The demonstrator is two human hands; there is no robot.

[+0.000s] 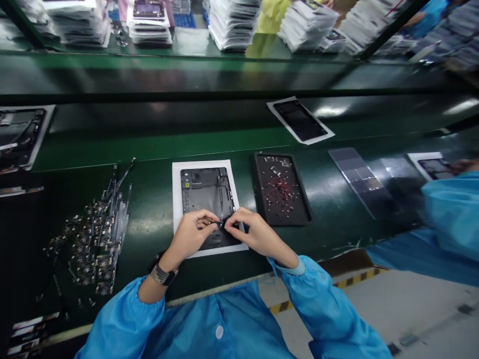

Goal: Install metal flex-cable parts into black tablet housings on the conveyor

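Green bench (149, 219); both hands' fingers pinch tiny part, indistinct, over tablet frame (207, 192): left hand (192, 233), right hand (254, 234).

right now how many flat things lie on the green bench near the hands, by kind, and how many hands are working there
dark device on white sheet: 3
black screw tray: 1
pile of small circuit boards: 1
left hand, right hand, both on the near device: 2
total: 7

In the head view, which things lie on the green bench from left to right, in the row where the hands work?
Pile of small circuit parts → dark device frame on white sheet, under left hand and right hand → black tray of screws → grey panel.
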